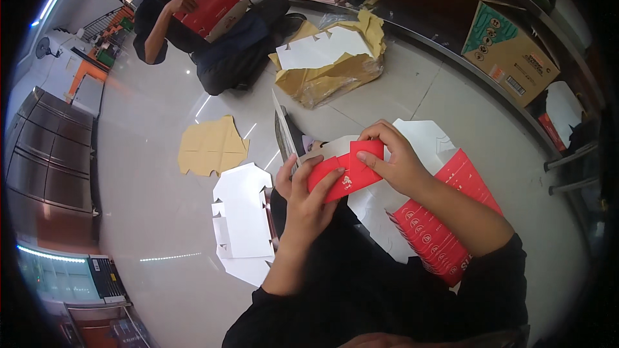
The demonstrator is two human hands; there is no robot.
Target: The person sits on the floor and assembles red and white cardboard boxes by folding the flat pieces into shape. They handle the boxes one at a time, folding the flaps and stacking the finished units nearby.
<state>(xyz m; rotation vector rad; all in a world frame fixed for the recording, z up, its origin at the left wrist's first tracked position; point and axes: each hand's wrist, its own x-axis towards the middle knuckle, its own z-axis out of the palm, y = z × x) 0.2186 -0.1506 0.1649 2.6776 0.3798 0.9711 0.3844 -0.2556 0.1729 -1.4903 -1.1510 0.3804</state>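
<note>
Folding red carton flat [345,177], both hands on it.
I'm seeing left hand [308,201] and right hand [394,160] each pinching it in a tight grip over the stack of red flats [445,232].

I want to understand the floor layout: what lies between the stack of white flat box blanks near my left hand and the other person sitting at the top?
In the head view, a flat brown cardboard sheet lies on the floor between the white box blanks and the seated person.

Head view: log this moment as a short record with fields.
left hand: grips the lower end of a red carton blank
right hand: pinches the blank's upper flap
beside the right forearm: stack of red blanks
floor: white blanks, brown card sheet, torn brown parcel
other person: seated, holding a red carton
</note>
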